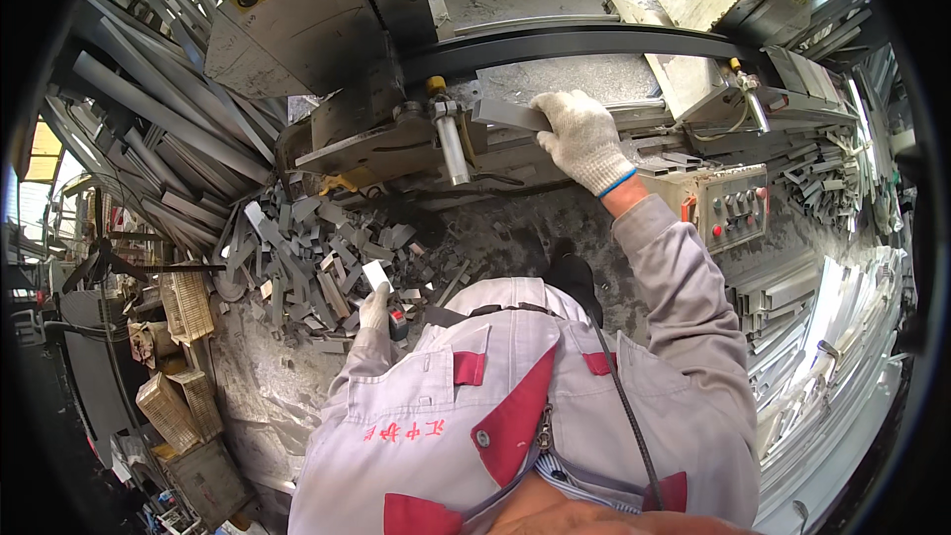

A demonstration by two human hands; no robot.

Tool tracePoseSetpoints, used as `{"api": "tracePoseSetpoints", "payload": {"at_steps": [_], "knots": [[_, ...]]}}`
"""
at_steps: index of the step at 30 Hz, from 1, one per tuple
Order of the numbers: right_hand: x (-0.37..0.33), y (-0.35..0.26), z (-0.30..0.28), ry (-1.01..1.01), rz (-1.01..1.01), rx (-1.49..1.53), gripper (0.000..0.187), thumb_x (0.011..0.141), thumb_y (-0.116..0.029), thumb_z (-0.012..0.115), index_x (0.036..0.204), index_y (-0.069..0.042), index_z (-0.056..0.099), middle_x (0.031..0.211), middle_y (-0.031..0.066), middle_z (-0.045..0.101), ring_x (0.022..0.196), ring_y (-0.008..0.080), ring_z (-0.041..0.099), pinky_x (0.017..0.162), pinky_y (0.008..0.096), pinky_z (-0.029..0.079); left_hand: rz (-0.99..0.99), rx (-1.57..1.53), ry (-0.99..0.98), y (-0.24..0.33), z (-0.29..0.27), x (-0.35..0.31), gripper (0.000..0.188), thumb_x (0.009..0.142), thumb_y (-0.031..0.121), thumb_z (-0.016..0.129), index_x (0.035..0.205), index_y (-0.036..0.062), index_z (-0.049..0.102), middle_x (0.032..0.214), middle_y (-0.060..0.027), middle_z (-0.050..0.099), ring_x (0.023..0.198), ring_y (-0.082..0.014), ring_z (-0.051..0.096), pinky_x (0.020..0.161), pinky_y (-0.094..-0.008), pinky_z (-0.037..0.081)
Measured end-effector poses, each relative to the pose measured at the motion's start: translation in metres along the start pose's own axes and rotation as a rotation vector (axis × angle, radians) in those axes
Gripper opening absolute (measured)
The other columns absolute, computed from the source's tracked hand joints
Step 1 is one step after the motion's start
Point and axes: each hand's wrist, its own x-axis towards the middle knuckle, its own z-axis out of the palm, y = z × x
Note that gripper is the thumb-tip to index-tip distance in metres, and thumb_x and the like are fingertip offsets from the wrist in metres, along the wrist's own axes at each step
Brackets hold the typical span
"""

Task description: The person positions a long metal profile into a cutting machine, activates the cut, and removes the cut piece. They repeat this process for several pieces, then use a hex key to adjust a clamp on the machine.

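Note:
My right hand, in a white knit glove with a blue cuff edge, is closed on one end of a short grey metal profile piece. That piece points left over the front of the machine bed, close to an upright clamp cylinder with a yellow top. Low at my left side, my gloved left hand grips a small, bright metal offcut; its fingers are partly hidden. A long dark profile lies across the machine behind my right hand.
A big metal saw housing stands at the far left. Offcuts are heaped on the floor below it. A button box and a second clamp cylinder are at right. Long profiles lean at left; more are stacked at right.

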Motion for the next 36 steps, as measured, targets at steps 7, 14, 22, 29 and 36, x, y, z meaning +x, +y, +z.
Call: {"api": "tracePoseSetpoints", "payload": {"at_steps": [7, 14, 22, 29, 36], "knots": [[0.218, 0.067, 0.063, -0.092, -0.258, -0.096, 0.028, 0.097, -0.014, 0.076, 0.125, -0.013, 0.074, 0.116, 0.0119, 0.075, 0.116, 0.0335, 0.07, 0.102, 0.0472, 0.059, -0.035, -0.257, 0.499, -0.104, 0.02, -0.087, 0.057, 0.101, 0.052, 0.08, 0.126, 0.0006, 0.075, 0.103, -0.0054, 0.075, 0.079, -0.0176, 0.067, 0.067, -0.0369, 0.056], [0.299, 0.094, 0.147, -0.315, -0.376, -0.042, 0.034, 0.098, -0.009, 0.071, 0.131, -0.019, 0.075, 0.127, 0.0133, 0.074, 0.128, 0.0357, 0.068, 0.107, 0.0463, 0.058, -0.106, -0.471, 0.802, -0.212, 0.147, -0.179, 0.052, 0.105, 0.049, 0.077, 0.123, -0.0002, 0.075, 0.106, -0.0078, 0.075, 0.079, -0.0202, 0.07, 0.067, -0.0387, 0.057], [0.313, 0.112, 0.228, -0.353, -0.318, 0.289, 0.026, 0.093, -0.015, 0.072, 0.114, -0.023, 0.086, 0.123, 0.0156, 0.075, 0.121, 0.0392, 0.07, 0.106, 0.0476, 0.058, -0.286, -0.457, 0.867, -0.267, 0.234, -0.205, 0.062, 0.104, 0.057, 0.075, 0.129, -0.0007, 0.073, 0.11, -0.0101, 0.075, 0.089, -0.022, 0.07, 0.075, -0.0427, 0.058], [0.306, 0.118, 0.245, -0.335, -0.24, 0.559, 0.026, 0.093, -0.026, 0.077, 0.113, -0.012, 0.086, 0.118, 0.0177, 0.081, 0.114, 0.0384, 0.075, 0.104, 0.0454, 0.058, -0.275, -0.435, 0.825, -0.258, 0.232, -0.194, 0.064, 0.104, 0.056, 0.077, 0.129, -0.0024, 0.072, 0.111, -0.011, 0.076, 0.09, -0.0216, 0.07, 0.076, -0.0425, 0.058], [0.302, 0.11, 0.239, -0.471, 0.171, 0.474, 0.063, 0.089, -0.044, 0.08, 0.144, -0.013, 0.073, 0.133, 0.0178, 0.079, 0.128, 0.0357, 0.073, 0.111, 0.0435, 0.056, -0.188, -0.449, 0.777, -0.213, 0.204, -0.19, 0.063, 0.104, 0.055, 0.078, 0.126, -0.0038, 0.073, 0.11, -0.0109, 0.077, 0.089, -0.0206, 0.07, 0.076, -0.0415, 0.057]]}}
